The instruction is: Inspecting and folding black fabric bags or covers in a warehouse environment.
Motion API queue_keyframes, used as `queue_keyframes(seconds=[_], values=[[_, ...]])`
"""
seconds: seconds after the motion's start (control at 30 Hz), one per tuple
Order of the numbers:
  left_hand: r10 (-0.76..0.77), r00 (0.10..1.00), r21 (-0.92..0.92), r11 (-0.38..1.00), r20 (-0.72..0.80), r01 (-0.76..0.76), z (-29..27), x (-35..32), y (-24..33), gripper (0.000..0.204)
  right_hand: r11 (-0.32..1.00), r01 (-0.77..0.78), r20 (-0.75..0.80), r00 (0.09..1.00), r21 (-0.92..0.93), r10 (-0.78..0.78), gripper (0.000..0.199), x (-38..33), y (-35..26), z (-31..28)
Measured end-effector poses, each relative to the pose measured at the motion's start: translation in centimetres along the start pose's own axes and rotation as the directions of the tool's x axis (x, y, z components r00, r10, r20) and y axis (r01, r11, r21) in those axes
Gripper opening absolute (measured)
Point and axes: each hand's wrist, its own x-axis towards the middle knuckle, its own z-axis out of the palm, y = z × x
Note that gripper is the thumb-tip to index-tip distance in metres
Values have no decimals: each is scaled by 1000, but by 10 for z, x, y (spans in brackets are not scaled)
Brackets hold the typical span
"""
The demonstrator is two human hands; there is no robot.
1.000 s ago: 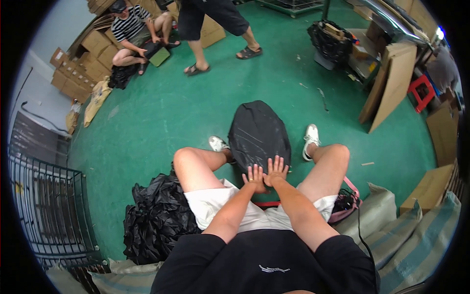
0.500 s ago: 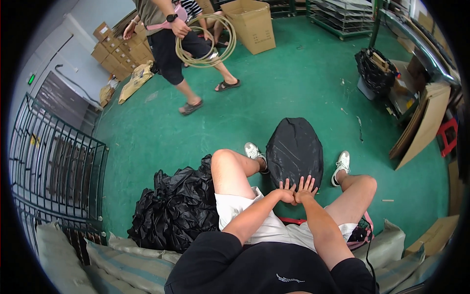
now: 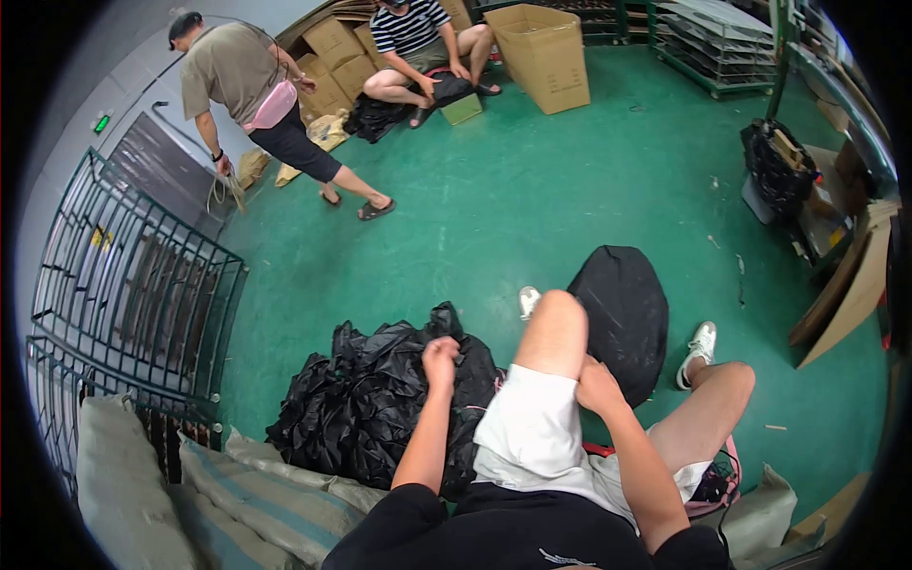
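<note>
My left hand (image 3: 440, 363) is closed at the far right edge of a heap of crumpled, shiny black bags (image 3: 366, 404). A peak of the black material rises just beyond its fingers, and it seems to grip it. Between my legs a smooth oval black bag (image 3: 622, 318), looking filled out, stands on the floor and leans toward me. My right hand (image 3: 598, 383) is at its near left side, against my inner left thigh. Its fingers are curled and partly hidden, so what they hold does not show.
Grey-green woven sacks (image 3: 247, 489) lie behind and left of me. A green metal rack (image 3: 133, 285) is at left. One person (image 3: 242, 81) walks at far left carrying a coiled hose; another (image 3: 418, 43) sits beside a large carton (image 3: 541, 62). Cardboard sheets (image 3: 850, 290) lean at right.
My left hand has left the oval bag and reached over to the black heap. The right hand has shifted to the oval bag's left side. The walking person has turned away, further left.
</note>
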Motion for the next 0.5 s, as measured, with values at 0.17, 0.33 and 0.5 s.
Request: queue_keyframes(seconds=[0.17, 0.33, 0.5], values=[[-536, 808, 817, 562, 245, 125, -23, -69, -157, 31, 884, -281, 109, 933, -373, 343, 38, -53, 19, -12], [-823, 567, 996, 22, -32, 87, -58, -163, -219, 86, 817, -257, 288, 846, -516, 448, 42, -46, 33, 5], [-830, 479, 799, 70, -286, 598, -47, -178, -144, 111, 756, -289, 274, 808, -587, 521, 45, -61, 51, 1]])
